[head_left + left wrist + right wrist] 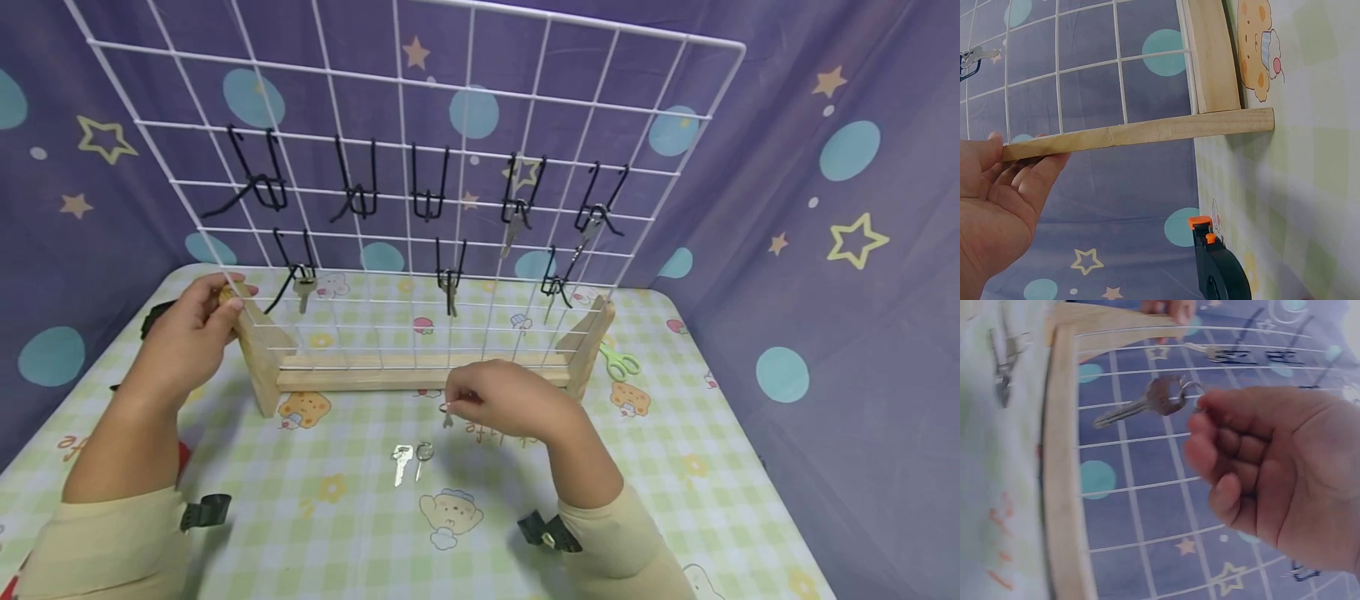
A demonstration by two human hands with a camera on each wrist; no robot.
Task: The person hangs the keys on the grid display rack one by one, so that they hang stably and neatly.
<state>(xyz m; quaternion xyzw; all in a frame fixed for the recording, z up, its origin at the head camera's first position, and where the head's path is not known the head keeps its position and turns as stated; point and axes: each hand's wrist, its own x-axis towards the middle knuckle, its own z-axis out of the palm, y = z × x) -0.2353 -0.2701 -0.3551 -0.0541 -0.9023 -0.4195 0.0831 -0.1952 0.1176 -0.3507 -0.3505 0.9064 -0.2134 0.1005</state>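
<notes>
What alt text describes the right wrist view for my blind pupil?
The right hand pinches a ring with a key attached, before a white wire grid. Blurred at left, more keys lie on the tablecloth; at top, the left hand grips the wooden stand.

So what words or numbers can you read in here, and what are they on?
"life": orange print on the green-and-white checked tablecloth, near the right hand; letters before it are unclear.
"fe": orange letters at the same cloth's left side; maybe part of a longer word.
Any marks on the flat silver metal keys: too small or blurred to read.
</notes>
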